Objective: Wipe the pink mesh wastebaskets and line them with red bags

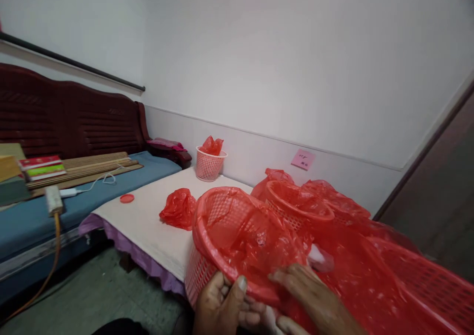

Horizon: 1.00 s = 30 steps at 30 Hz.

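A pink perforated plastic basket (202, 271) stands at the near side of the table, with a translucent red plastic bag (248, 236) lining it and folded over its rim. My left hand (222, 305) is closed at the front rim, its thumb against the bag-covered edge and its fingers curled below. At the right of the same rim, my right hand (314, 300) has its fingers over the bag's edge and its thumb lower down, with red plastic between them. A crumpled red bag (179, 209) lies left of the basket.
Behind stands a small pink basket (209, 166) holding a red bag. More bag-lined baskets (285, 211) crowd the right side of the white-covered table (148, 236). A red ring (127, 198) lies near its left edge. Leftward are a wooden bench (66, 112) and power strip (54, 200).
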{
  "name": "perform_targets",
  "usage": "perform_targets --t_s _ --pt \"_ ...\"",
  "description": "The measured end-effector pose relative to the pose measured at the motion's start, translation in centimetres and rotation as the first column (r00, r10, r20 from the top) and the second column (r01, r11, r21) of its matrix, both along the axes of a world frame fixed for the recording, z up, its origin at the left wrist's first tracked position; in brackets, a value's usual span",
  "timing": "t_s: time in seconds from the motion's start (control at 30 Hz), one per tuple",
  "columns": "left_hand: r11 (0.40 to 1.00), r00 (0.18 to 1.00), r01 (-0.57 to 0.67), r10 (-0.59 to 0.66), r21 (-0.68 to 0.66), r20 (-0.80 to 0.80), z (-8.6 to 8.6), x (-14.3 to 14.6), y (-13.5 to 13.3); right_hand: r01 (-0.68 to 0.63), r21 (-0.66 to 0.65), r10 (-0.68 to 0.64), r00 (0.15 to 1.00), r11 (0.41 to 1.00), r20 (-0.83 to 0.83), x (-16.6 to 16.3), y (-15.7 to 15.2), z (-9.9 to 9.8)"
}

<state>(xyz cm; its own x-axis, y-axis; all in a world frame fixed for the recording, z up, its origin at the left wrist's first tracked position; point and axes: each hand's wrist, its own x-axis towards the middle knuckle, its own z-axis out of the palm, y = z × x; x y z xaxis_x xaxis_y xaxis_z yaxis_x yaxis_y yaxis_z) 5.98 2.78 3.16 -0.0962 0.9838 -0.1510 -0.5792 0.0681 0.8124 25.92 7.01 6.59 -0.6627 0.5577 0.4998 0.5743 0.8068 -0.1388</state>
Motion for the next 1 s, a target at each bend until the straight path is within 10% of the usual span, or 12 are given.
perform_targets --t_s 0.37,0.7,1.0 --pt "0.997 0.996 -0.079 0.078 0.013 0.052 -2.3 -3.8 2.5 -0.012 -0.044 0.011 1.000 0.999 -0.029 -0.5 3.0 -2.7" --pt "0.972 0.979 -0.205 0.205 0.110 0.019 1.5 -12.7 10.4 -0.024 0.092 0.017 0.997 0.995 0.072 -2.1 1.9 -3.3" --pt "0.987 0.987 -0.156 0.155 0.036 0.043 -0.2 -14.0 11.9 -0.024 0.075 0.018 0.997 0.997 0.076 -3.2 1.8 -3.1"
